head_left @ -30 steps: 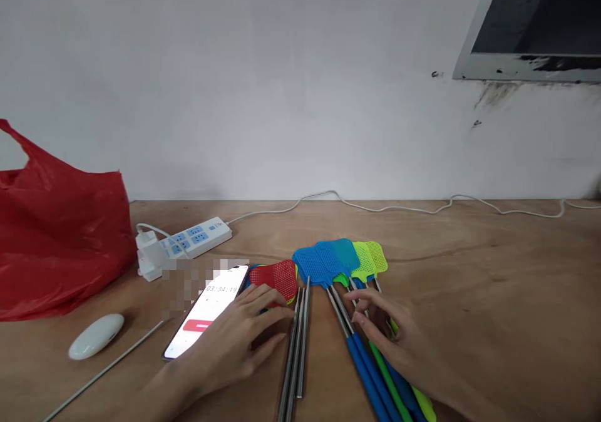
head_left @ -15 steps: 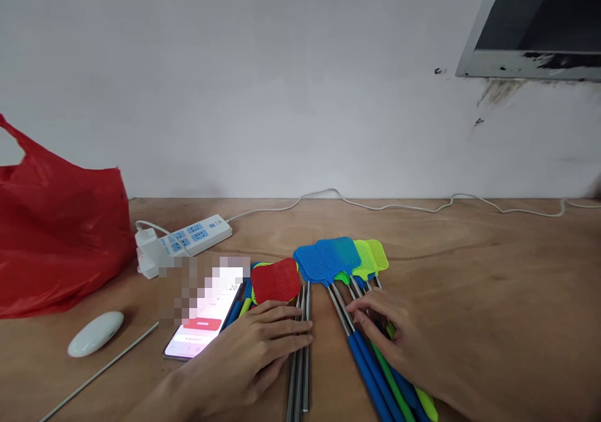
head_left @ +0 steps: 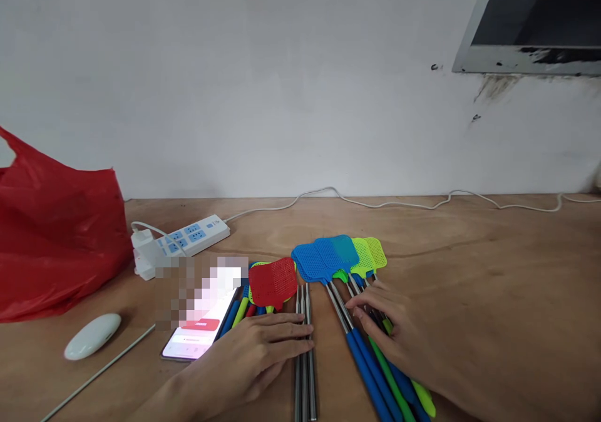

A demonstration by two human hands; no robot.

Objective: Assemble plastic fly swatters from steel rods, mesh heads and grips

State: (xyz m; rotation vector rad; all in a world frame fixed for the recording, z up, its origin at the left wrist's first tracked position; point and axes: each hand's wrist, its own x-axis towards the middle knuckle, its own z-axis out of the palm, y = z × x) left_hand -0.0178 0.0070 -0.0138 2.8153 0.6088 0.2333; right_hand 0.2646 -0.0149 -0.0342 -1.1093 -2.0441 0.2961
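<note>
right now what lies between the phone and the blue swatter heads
The head view shows a red-topped pile of swatters right of the phone and left of the blue swatter heads.

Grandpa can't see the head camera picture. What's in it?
A person's left hand lies across slim silver metal rods, the right hand over blue, green and yellow mesh flyswatters. A red plastic bag and glowing phone share the brown wooden table.

Pale-grey, flat wall (head_left: pixel 235 84) with small dark pits (head_left: pixel 434 67); dark, straight-edged panel (head_left: pixel 539 15), grey-framed, upper right; brown wood-grain tabletop (head_left: pixel 493 272) below; light diffuse.
</note>
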